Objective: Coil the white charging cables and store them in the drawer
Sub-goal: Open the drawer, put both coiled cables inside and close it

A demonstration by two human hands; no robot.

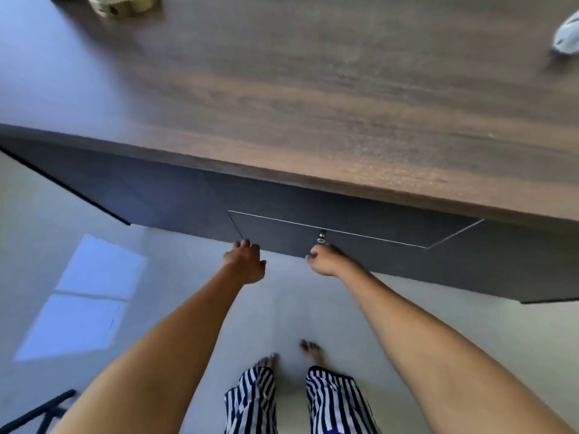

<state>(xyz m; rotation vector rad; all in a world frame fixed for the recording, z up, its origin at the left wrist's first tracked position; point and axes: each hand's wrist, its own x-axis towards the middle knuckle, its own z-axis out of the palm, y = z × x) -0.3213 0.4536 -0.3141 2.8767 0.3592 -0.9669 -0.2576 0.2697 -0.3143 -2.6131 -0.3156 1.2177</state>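
The dark drawer sits closed under the wooden desk top, with a small silver lock in its front. My left hand is at the drawer front's lower left corner, its fingers curled against the edge. My right hand is just below the lock, and its fingers hook under the lower edge and are hidden there. A blurred white bundle, possibly a cable, lies on the desk at the far right. I see no cable in either hand.
The brown wooden desk top fills the upper frame. A blurred yellowish object sits at its far left. Below are pale floor tiles, my bare feet and striped trousers, and a black stand leg at bottom left.
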